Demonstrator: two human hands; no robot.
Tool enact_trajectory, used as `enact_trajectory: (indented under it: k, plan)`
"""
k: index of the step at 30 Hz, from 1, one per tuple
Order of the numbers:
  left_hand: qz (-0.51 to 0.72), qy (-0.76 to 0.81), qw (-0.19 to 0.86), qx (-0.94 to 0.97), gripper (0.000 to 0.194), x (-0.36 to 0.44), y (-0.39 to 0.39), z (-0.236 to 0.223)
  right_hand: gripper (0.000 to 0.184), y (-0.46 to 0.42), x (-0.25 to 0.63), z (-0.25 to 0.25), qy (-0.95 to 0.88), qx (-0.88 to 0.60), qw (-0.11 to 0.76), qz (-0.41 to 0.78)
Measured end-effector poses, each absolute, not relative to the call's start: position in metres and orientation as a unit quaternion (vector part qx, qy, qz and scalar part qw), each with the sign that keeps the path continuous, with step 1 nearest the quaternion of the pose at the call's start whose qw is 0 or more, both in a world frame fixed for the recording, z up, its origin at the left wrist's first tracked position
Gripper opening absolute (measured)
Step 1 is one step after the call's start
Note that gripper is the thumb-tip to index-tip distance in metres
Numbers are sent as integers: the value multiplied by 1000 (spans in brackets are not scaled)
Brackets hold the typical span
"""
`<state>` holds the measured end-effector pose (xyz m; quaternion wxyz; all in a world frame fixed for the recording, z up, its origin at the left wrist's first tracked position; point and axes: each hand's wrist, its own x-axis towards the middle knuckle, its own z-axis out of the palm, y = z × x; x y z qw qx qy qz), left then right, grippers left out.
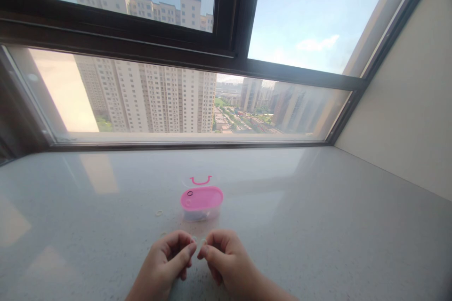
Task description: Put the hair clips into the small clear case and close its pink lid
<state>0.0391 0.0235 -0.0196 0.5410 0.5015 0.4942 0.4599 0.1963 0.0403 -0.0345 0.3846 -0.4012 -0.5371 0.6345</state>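
Note:
Just in front of a pink-lidded box, my two hands are close together, thumbs and fingertips pinched. My left hand is closed on a small pale rubber band, whose loop shows above the thumb. My right hand pinches a pale rubber band, stretched as a short strip between the hands. Whether this is one band or two joined is too small to tell. The box has clear sides and an oval lid. On the lid lie a dark rubber band and a fainter pale ring.
Another pale rubber band lies on the speckled white sill, left of the box. Behind the box is a pink curved handle. A dark-framed window closes off the back, and a pale wall stands at right.

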Motion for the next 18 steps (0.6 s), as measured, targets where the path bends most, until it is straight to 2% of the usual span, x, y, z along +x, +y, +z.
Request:
enact_trajectory:
  k: [18]
  plan:
    - [454,485,548,508,32,37,24,-23,20,40,196,-32,-542,-388,389,636]
